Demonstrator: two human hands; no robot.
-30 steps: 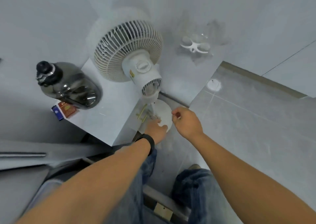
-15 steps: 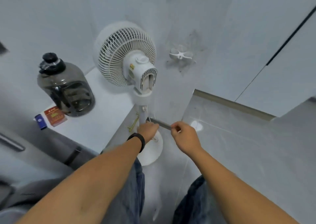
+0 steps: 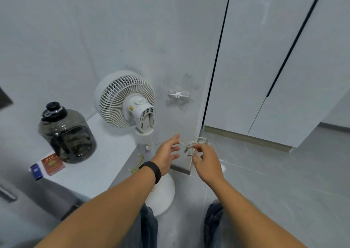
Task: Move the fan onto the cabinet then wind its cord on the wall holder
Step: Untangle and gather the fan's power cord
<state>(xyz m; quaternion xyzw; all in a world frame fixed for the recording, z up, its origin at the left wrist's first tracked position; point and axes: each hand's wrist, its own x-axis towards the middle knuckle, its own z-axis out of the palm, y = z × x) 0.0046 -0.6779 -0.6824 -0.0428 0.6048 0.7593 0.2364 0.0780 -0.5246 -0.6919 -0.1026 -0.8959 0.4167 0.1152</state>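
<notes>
right grip [image 3: 203,157] pinches thin white bunched cord [image 3: 189,147] beside ribbed fan [image 3: 126,101]

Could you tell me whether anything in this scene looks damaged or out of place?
Yes: the wall around the white wall holder is smudged with grey, patchy marks, unlike the clean paint elsewhere. Also, the fan stands on the floor beside the cabinet, not on it.

dark smoky water jug [image 3: 66,134] with black cap, upright, well to the left of the grip. red packet [image 3: 52,163] and blue lighter [image 3: 36,171] lying side by side just in front of the jug, left of and below the grip. black wristband [image 3: 151,170] and blue jeans [image 3: 149,227], below the grip.
</notes>
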